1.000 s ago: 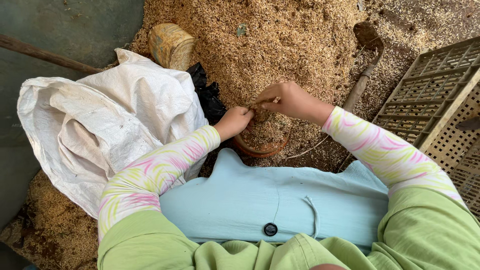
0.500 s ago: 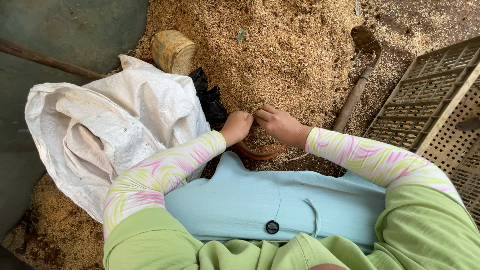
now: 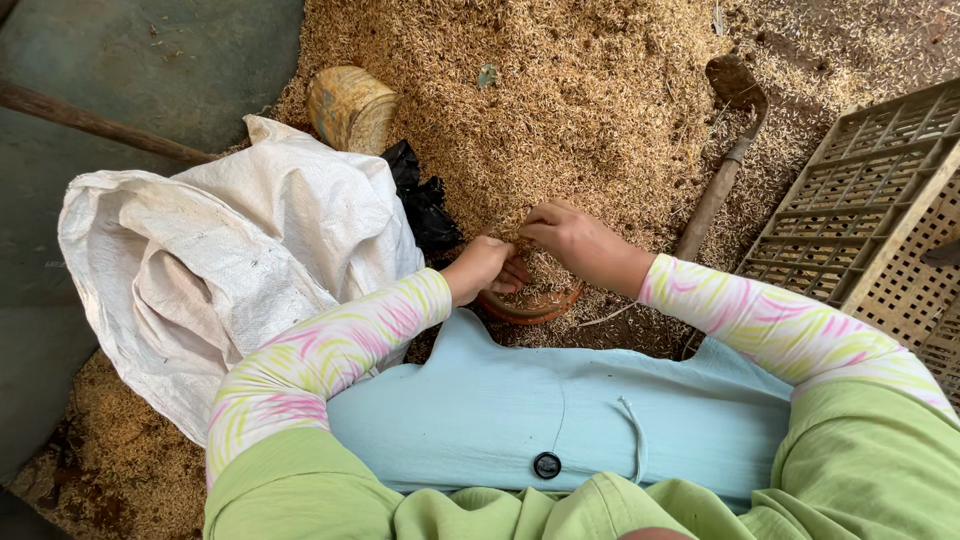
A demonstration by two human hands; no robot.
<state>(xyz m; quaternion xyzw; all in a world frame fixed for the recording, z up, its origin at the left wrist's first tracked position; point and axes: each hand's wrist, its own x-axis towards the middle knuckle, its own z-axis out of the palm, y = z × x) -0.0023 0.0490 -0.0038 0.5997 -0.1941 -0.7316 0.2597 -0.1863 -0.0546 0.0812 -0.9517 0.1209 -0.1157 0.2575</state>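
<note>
- Nearest me I see my own pale blue garment (image 3: 560,420) with one dark button, and both striped sleeves reaching forward over it.
- My left hand (image 3: 482,268) sits at the near left rim of a small brown clay pot (image 3: 530,305); its fingers curl down into the husk at the pot's mouth, loosely closed on a pinch of it as far as I can tell.
- My right hand (image 3: 578,240) hovers just beyond, fingers bent and tips together over the same mouth, closed on loose husk rather than on the pot itself.
- The pot rests on the ground just ahead of my lap, half sunk in the rice husk (image 3: 560,110), its opening already heaped.
- I judge the step to be filling and pressing husk into the pot; the next move calls for firm, even pressure while the rim is steadied.
- To the left lies a crumpled white woven sack (image 3: 220,260), with black plastic (image 3: 425,200) at its far edge.
- To the right, a wooden-handled tool (image 3: 715,190) lies on the husk, and a slatted crate (image 3: 860,220) stands beyond it.
- Farthest, a yellowish round container (image 3: 350,105) sits in the pile.
</note>
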